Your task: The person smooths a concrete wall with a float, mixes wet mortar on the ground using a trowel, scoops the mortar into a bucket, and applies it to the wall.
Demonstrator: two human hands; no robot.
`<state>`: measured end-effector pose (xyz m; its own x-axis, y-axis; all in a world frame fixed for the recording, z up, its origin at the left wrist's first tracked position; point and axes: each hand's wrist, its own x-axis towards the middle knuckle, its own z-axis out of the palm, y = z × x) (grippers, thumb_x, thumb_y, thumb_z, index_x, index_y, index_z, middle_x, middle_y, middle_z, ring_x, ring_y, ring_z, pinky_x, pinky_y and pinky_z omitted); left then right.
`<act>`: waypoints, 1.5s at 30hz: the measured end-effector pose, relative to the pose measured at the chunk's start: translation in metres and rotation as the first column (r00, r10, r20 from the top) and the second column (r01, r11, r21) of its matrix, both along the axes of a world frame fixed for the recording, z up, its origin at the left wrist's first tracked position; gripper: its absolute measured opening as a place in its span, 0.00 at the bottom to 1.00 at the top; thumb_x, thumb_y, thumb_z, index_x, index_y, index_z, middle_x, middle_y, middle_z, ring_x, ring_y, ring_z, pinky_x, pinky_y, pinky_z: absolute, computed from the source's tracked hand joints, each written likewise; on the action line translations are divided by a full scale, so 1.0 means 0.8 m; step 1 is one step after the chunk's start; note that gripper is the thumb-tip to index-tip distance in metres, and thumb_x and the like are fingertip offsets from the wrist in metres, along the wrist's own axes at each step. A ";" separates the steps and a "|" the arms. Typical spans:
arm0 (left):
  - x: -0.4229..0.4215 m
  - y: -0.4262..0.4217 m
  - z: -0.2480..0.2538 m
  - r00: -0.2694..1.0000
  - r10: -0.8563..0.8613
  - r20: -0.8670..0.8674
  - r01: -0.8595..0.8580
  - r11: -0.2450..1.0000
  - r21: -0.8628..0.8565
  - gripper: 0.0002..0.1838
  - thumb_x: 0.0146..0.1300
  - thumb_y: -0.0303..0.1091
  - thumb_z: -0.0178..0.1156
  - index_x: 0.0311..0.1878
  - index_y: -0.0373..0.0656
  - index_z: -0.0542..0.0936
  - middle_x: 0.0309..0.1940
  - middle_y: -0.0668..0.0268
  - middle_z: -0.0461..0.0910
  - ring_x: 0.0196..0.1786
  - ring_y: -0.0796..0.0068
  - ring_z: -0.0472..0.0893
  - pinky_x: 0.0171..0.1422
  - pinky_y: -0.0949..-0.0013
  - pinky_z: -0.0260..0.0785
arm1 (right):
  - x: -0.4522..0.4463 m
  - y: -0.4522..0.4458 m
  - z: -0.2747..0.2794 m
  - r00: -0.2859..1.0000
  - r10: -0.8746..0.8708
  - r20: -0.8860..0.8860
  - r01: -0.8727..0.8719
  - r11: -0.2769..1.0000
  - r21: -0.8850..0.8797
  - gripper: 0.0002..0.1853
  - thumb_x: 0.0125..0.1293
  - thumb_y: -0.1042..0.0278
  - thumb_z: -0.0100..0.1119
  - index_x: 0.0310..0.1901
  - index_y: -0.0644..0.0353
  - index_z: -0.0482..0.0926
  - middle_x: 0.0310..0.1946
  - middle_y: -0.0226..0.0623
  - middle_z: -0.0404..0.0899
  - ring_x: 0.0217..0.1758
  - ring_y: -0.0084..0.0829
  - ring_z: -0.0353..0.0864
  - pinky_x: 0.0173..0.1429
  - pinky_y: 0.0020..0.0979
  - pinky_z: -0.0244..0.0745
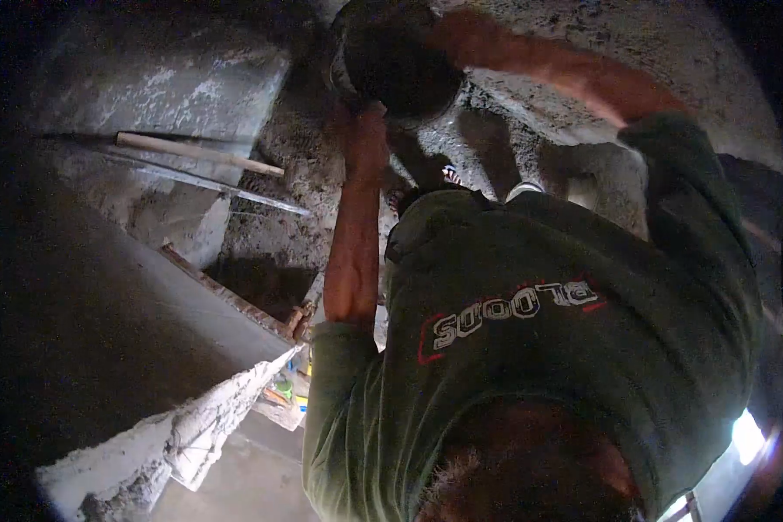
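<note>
A dark, round bucket (400,65) is at the top of the head view, above rough grey ground, and its inside is too dark to make out. My left hand (365,139) is closed at its near left edge. On the bucket's right side, my right hand (457,39) grips it, with the fingers partly lost in shadow and blur. Both arms stretch forward from my green shirt (531,348). My feet (451,176) show just beyond the shirt's hem.
A wooden stick (200,154) and a long pale metal bar (209,184) lie to the left. Below them are a plank edge (226,291) and a rough white wall edge (200,426). Small coloured items (284,387) sit beside that edge. Crumbly ground (574,113) extends right.
</note>
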<state>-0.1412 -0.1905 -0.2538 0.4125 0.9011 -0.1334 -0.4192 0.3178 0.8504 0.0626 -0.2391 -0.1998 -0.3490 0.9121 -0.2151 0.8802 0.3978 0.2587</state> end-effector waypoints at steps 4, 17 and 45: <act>0.010 0.008 0.001 0.943 -0.091 -0.321 0.143 0.979 0.143 0.37 0.44 0.31 0.58 0.61 0.40 0.58 0.53 0.60 0.66 0.53 0.64 0.66 0.56 0.64 0.61 | 0.019 -0.001 -0.017 0.974 -0.203 -0.095 0.183 0.965 -0.185 0.07 0.56 0.70 0.52 0.33 0.59 0.79 0.31 0.39 0.78 0.37 0.33 0.79 0.36 0.34 0.77; 0.009 0.006 0.001 0.907 -0.124 -0.403 0.174 0.980 0.091 0.26 0.40 0.25 0.56 0.48 0.36 0.69 0.40 0.63 0.72 0.41 0.66 0.71 0.47 0.65 0.63 | 0.064 -0.039 -0.007 0.977 -0.212 0.032 0.213 0.977 -0.028 0.13 0.54 0.64 0.56 0.40 0.59 0.76 0.40 0.45 0.75 0.40 0.36 0.77 0.43 0.38 0.76; -0.040 0.007 -0.034 0.927 0.107 -0.358 -0.028 0.975 0.220 0.25 0.46 0.24 0.55 0.52 0.39 0.70 0.42 0.69 0.73 0.39 0.74 0.72 0.41 0.71 0.67 | -0.003 -0.092 -0.002 0.606 -0.577 -0.548 0.539 0.804 -0.251 0.17 0.55 0.64 0.51 0.42 0.69 0.71 0.31 0.56 0.75 0.33 0.53 0.76 0.40 0.48 0.70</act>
